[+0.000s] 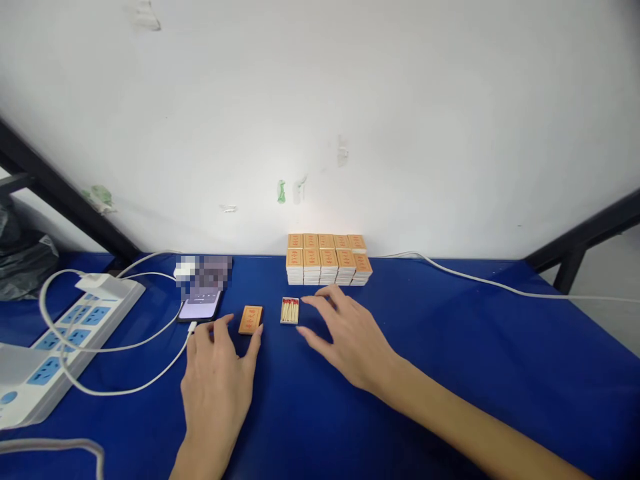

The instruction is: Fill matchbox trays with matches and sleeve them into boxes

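An orange matchbox sleeve (251, 320) with red lettering lies on the blue table. Just to its left and below is my left hand (215, 367), fingers apart, the thumb tip at or very near the sleeve's right edge. A matchbox tray (289, 311) full of red-tipped matches lies face up to the right of the sleeve. My right hand (347, 333) is open beside the tray, thumb and forefinger spread at its right side with nothing visible between them. Behind the tray, stacked matchboxes (327, 260) stand in rows against the wall.
A phone (201, 305) with a white charging cable (145, 385) lies left of my left hand. Farther left is a white power strip (83, 333). Another white cable (475, 288) runs along the back right. Black metal bars (595, 230) slope at both sides, and a black bag (30, 260) sits at far left.
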The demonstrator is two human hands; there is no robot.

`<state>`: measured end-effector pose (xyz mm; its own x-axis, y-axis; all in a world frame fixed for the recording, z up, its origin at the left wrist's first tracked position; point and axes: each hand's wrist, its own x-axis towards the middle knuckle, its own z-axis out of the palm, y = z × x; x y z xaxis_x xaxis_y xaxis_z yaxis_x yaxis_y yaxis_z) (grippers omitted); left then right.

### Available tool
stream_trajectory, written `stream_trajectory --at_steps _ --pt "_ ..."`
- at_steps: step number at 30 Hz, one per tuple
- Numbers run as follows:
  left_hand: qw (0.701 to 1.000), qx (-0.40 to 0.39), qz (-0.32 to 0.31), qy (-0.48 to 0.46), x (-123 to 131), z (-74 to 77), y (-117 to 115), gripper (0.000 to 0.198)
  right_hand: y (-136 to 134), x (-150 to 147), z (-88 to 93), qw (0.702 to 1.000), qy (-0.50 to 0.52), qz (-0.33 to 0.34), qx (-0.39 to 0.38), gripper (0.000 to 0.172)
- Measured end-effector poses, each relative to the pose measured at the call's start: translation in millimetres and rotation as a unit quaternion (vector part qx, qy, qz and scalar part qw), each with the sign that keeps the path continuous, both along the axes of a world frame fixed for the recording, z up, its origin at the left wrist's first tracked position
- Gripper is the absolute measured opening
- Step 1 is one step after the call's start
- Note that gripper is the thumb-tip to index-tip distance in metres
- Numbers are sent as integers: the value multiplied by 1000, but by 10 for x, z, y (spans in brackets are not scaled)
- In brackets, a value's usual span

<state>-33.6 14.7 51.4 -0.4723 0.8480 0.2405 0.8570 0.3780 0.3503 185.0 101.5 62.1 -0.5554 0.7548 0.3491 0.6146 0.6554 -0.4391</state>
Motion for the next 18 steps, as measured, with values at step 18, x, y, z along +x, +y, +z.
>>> stream_trajectory --at_steps 18 --pt "991 -5 -81 -109 -234 -150 -440 49 76 -202 -149 987 -44 50 -143 46"
